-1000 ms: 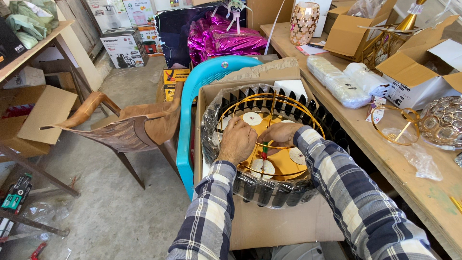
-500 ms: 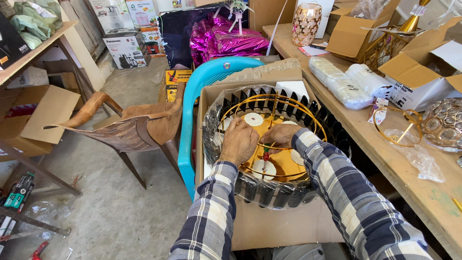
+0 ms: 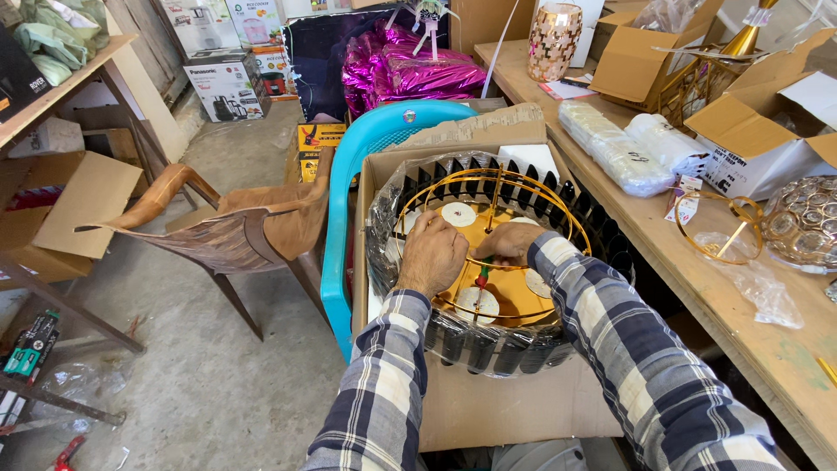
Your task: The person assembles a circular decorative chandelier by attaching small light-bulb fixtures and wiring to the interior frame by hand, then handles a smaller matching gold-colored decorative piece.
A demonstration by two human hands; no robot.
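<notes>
A round chandelier frame (image 3: 558, 218) of gold wire rings with dark hanging pieces wrapped in clear plastic sits in an open cardboard box (image 3: 523, 410) on a turquoise plastic chair (image 3: 349, 201). Both of my hands reach inside the gold rings. My left hand (image 3: 432, 257) rests on the inner ring with its fingers curled. My right hand (image 3: 507, 242) is lower, near the gold centre plate, its fingers hidden. A small red and green tool (image 3: 481, 279) shows just below the hands. White round sockets (image 3: 458, 214) sit on the plate.
A wooden bench (image 3: 767, 340) on the right carries open cardboard boxes (image 3: 758, 131), plastic-wrapped white parts (image 3: 610, 148), a gold ring (image 3: 719, 227) and a crystal shade (image 3: 806, 222). A broken brown chair (image 3: 227, 235) stands left. Pink foil bags (image 3: 410, 74) and boxed goods lie behind.
Both hands stay inside the gold rings, with only small shifts of the fingers. The chandelier frame and box have not moved.
</notes>
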